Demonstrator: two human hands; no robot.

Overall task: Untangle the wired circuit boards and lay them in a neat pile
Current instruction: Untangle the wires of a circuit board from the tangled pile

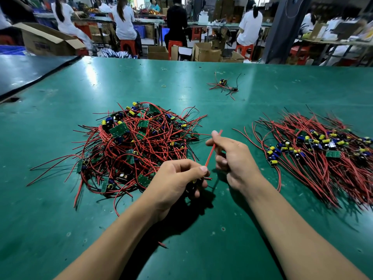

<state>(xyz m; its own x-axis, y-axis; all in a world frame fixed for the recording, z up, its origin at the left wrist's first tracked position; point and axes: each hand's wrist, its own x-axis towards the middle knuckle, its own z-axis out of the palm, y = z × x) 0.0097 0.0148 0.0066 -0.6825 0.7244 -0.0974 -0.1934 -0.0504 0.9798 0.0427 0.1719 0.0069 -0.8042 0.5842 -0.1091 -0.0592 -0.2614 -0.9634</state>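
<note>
My left fingers (202, 169) pinch a small wired circuit board (192, 186); right fingers (215, 134) pinch its thin red wire (212, 151) taut. Straight leads should stack flat.

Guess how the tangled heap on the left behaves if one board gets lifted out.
Likely drags neighbours along: wires in the tangled heap loop through each other. Wires seem floppy but springy: loose ends arc over the table, and the red wire is straight only where the left hand and right hand stretch it.
</note>
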